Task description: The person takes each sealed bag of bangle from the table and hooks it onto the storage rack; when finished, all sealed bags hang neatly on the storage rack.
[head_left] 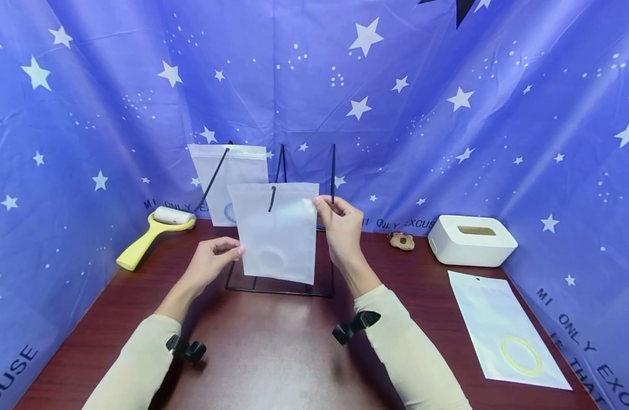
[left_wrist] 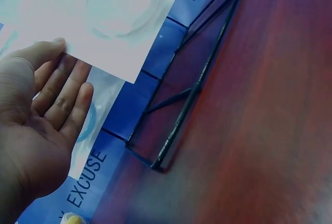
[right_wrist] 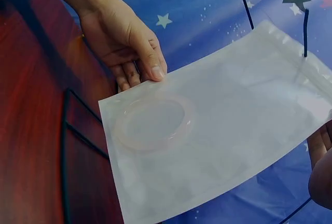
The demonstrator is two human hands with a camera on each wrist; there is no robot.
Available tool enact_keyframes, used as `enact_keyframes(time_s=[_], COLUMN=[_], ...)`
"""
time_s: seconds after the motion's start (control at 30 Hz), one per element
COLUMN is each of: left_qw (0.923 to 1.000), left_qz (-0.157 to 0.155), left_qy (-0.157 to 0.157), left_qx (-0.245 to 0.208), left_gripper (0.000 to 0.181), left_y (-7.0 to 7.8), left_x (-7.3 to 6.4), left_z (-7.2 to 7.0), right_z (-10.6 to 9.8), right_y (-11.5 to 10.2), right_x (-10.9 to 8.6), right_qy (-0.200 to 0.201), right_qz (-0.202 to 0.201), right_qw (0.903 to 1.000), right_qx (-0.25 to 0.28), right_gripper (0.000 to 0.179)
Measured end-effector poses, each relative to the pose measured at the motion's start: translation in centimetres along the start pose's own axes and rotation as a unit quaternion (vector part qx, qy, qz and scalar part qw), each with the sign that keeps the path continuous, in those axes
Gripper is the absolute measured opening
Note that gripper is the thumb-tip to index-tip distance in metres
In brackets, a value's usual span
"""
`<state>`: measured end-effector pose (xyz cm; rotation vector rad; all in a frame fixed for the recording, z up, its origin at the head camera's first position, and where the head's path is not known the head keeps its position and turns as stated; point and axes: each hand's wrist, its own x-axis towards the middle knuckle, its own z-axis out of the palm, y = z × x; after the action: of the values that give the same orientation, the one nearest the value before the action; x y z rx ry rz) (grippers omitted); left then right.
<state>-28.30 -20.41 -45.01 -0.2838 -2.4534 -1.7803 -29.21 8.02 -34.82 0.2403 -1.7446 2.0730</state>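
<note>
The left hand (head_left: 217,259) and the right hand (head_left: 342,225) both hold the front bag (head_left: 281,239), a white pouch. The left hand pinches its left edge, near the lower corner, with the thumb in front. The right hand pinches its right edge, near the top. In each case the gap between thumb and fingers is narrow.

The front bag is on the middle arm of a black wire rack (head_left: 278,293); the arm passes through the bag near its top edge, and its end projects in front. A pale ring (right_wrist: 150,144) shows through the lower part of the bag.

Behind and to the left, a back bag (head_left: 245,168) hangs on the left arm of the rack. A blue ring (head_left: 229,213) is visible in it, partly covered by the front bag.

The rack stands on a dark red table (head_left: 273,353). A yellow lint roller (head_left: 140,242) lies to its left. To its right are a small brown ornament (head_left: 401,241) and a white tissue box (head_left: 470,253). A side bag (head_left: 481,310), containing a yellow ring (head_left: 506,353), lies flat in front of the box. A blue curtain (head_left: 314,85) with white stars encloses the table.
</note>
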Motion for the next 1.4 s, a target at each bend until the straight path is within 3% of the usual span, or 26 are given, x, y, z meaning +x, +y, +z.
enact_keyframes(time_s=[0.43, 0.73, 1.07, 1.4], left_qw=[0.9982, 0.9980, 0.9964, 0.9939], left_qz=[-0.004, -0.011, -0.023, -0.035], left_qy=[0.047, 0.059, 0.077, 0.102], left_qx=[-0.037, -0.022, -0.027, -0.024], left_gripper=[0.036, 0.037, 0.038, 0.036], left_y=[0.2, 1.0, 0.9, 0.5], left_x=[4.2, 7.0, 8.7, 9.7], left_z=[0.7, 0.2, 0.2, 0.4], right_z=[1.2, 2.2, 3.7, 3.5], right_y=[1.2, 1.4, 1.7, 2.2], right_x=[4.3, 6.4, 8.0, 8.6], right_qy=[0.036, 0.058, 0.078, 0.087], right_qz=[0.015, 0.021, 0.047, 0.053], right_qw=[0.9987, 0.9959, 0.9941, 0.9940], right_qx=[-0.034, -0.065, -0.058, -0.041], right_gripper=[0.024, 0.021, 0.015, 0.016])
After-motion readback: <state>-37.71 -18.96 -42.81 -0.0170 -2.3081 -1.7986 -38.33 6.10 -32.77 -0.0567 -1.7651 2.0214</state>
